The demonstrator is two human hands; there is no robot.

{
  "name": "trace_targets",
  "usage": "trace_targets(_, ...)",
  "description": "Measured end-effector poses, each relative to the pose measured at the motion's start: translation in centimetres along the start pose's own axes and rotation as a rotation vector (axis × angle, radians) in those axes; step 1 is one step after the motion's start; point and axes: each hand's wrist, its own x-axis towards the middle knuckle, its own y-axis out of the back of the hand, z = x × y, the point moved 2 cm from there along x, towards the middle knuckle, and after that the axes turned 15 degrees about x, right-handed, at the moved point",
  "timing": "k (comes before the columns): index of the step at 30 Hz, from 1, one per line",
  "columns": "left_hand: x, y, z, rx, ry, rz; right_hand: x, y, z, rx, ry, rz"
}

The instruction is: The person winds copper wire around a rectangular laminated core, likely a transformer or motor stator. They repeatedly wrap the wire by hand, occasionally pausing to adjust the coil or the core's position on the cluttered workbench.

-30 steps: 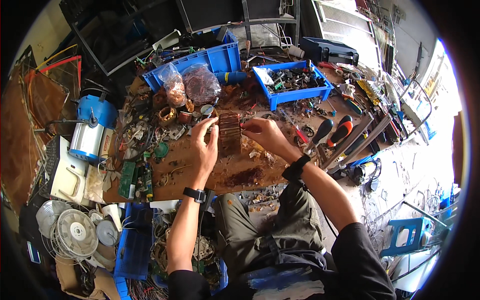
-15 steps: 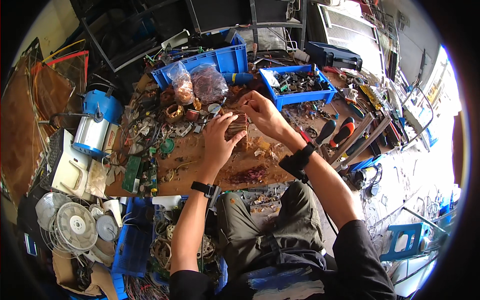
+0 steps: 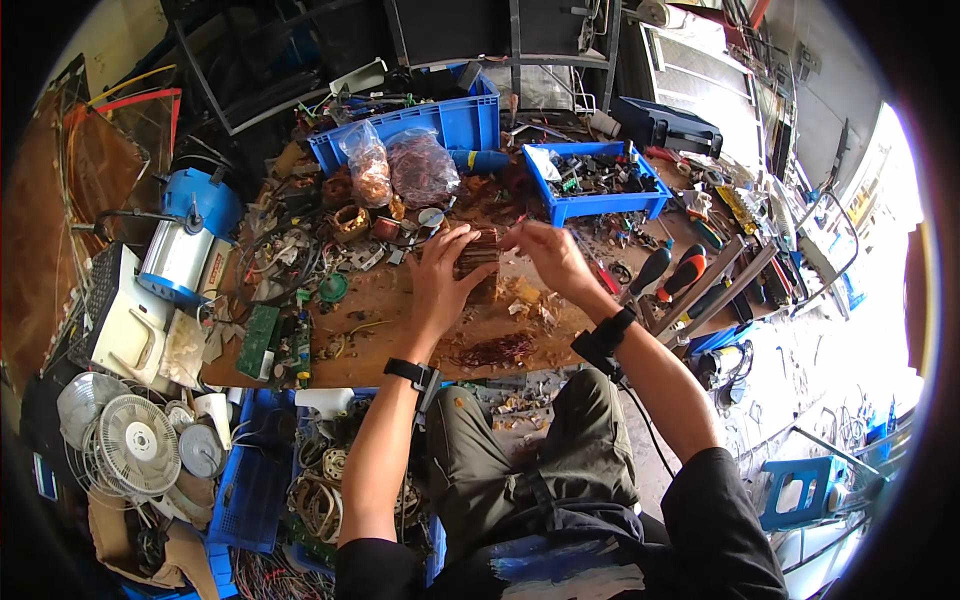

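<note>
My left hand (image 3: 445,277) grips a rusty brown stack of metal laminations with copper windings (image 3: 478,255), held just above the wooden workbench (image 3: 380,345). My right hand (image 3: 545,255) is at the block's right end, its fingers pinched on something thin there; what it pinches is too small to tell. Both wrists wear black bands. A loose tangle of reddish copper wire (image 3: 497,351) lies on the bench below my hands.
A blue crate (image 3: 455,125) at the back has bags of copper wire (image 3: 420,165) in front of it. A smaller blue tray of parts (image 3: 595,185) stands to the right, near screwdrivers (image 3: 665,270). A blue motor (image 3: 190,240), circuit boards and fan parts (image 3: 135,440) lie left.
Both hands and the lamination block have drifted slightly up and left in view as the head moved; my right hand stays pinched at the block's right end.
</note>
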Motion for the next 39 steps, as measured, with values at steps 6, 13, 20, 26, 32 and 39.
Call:
trace_targets(6, 0.2, -0.1, -1.0, -0.074, -0.08, 0.099, 2.4, 0.7, -9.9, -0.09, -0.138, 0.05)
trace_targets(13, 0.7, -0.3, -0.4, -0.151, -0.086, 0.055, 1.3, 1.2, -8.4, 0.195, -0.024, -0.146)
trace_targets(20, 0.1, 0.0, -0.9, -0.246, -0.032, 0.026, 1.7, 2.5, -14.6, -0.497, 0.287, 0.018)
trace_targets(26, 0.1, -0.5, -0.6, -0.288, -0.037, -0.04, 0.5, 1.8, -8.0, 0.322, -0.479, 0.144)
trace_targets(32, 0.2, 0.2, -0.7, -0.272, -0.017, -0.061, -2.4, 0.8, -0.7, 0.224, -0.347, -0.033)
trace_targets(39, 0.2, 0.2, -1.0, -0.213, -0.019, -0.082, -1.2, 0.4, -0.7, 0.112, -0.122, 0.179)
